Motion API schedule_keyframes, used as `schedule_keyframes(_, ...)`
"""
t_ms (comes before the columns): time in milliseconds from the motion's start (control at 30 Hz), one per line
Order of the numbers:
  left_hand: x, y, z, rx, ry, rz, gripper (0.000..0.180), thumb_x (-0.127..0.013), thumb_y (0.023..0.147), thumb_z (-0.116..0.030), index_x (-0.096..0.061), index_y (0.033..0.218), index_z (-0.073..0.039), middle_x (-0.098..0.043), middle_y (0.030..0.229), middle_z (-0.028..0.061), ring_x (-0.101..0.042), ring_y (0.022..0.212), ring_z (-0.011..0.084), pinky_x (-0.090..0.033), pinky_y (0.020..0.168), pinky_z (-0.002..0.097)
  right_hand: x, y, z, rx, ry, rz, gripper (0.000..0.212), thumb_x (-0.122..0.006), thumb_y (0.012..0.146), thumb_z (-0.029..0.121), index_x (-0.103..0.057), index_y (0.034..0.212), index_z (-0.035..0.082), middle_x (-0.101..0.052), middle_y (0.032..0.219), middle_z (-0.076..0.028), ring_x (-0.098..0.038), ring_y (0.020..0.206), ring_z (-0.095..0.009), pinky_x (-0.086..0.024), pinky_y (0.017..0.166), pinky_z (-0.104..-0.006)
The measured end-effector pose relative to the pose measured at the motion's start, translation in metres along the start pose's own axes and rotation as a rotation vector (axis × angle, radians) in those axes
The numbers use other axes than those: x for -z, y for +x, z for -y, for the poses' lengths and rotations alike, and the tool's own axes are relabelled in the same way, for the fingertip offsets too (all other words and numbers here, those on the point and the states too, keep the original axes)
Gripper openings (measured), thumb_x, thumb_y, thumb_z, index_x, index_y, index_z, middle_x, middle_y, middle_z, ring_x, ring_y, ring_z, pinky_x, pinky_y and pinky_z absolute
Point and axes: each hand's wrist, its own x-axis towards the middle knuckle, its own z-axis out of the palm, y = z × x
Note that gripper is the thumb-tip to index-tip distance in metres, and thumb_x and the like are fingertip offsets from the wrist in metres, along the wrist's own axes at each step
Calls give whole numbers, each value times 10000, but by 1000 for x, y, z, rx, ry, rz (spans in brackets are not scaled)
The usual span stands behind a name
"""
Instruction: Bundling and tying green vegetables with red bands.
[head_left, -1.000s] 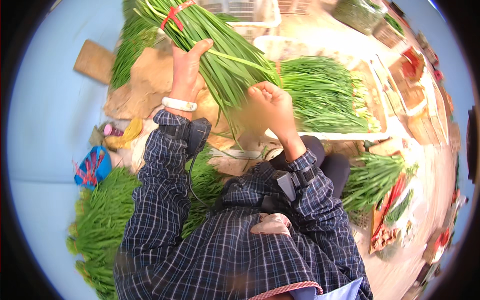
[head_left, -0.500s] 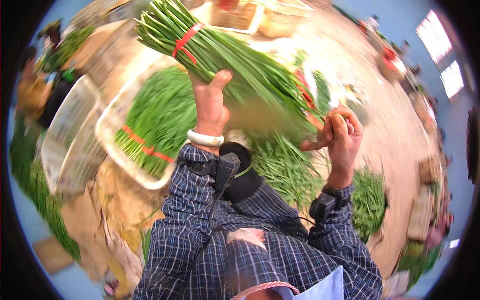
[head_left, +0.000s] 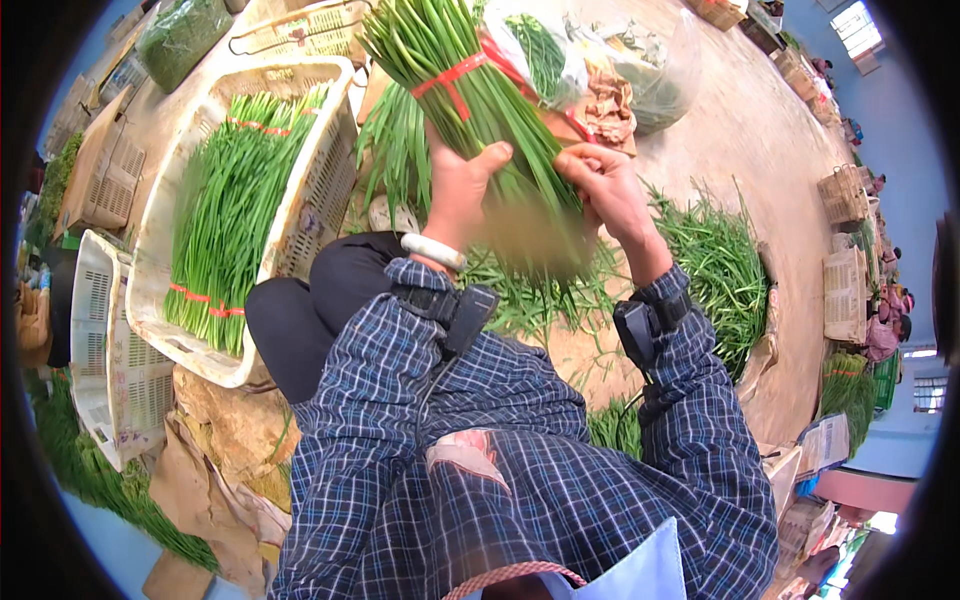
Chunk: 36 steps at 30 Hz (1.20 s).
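My left hand (head_left: 459, 190) is wrapped round a thick bunch of long green garlic chives (head_left: 500, 125), with the thumb showing on top. A red tie (head_left: 452, 82) circles the stems above that hand. The bunch slants from upper left to lower right, and its leaf ends are blurred. At its right edge my right hand (head_left: 612, 188) is closed, thumb and forefinger pressed together against the leaves. What lies between those fingers is hidden. Loose green leaves (head_left: 545, 305) are spread on the floor below the bunch.
To the left, a white plastic crate (head_left: 258, 375) holds several tied bunches; another pale crate (head_left: 92, 350) stands beside it. A heap of loose greens (head_left: 715, 270) lies at right. Beyond my hands are a clear plastic bag (head_left: 668, 95) and crumpled brown paper (head_left: 607, 105).
My view has shifted, and the crate shows more fully. My right hand has come from beside the bunch's end to its right edge. The bunch hangs more steeply, still in my left hand.
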Motion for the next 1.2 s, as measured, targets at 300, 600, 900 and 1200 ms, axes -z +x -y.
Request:
schedule_keyframes(300, 37, 9, 23, -18, 40, -114, 610, -704, 756, 57, -381, 1256, -73, -565, 1099, 81, -605, 958, 196, -535, 844, 334, 1, -10, -43, 140, -41, -88, 179, -706, 822, 105, -690, 1001, 107, -545, 767, 30, -497, 630, -39, -409, 550, -187)
schedule_keyframes(600, 42, -1, 20, 57, 90, 97, 828, -606, 735, 113, -223, 1432, -118, -481, 1262, 100, -550, 1108, 240, -526, 889, 358, -17, 0, -3, 109, -847, 31, 874, -772, 621, 637, -558, 1299, 129, -559, 998, -175, -607, 910, -303, -507, 780, -425)
schedule_keyframes(900, 55, 3, -20, 214, -81, 289, 1021, -680, 749, -2, -64, 1543, -179, -465, 1285, 136, -502, 1152, 229, -445, 980, 369, 0, 26, -12, 91, -44, 222, 583, -755, 772, 136, -532, 1287, -20, -647, 1104, -95, -629, 935, -147, -519, 804, -271)
schedule_keyframes(1200, 62, -2, 21, 324, -20, 289, 846, -749, 770, -530, -413, 1379, -47, -522, 1306, 95, -492, 1192, 229, -384, 1023, 392, -10, 22, -43, -125, 228, 296, 415, -658, 859, 180, -601, 1230, 1, -663, 960, -8, -576, 811, -59, -473, 744, -216)
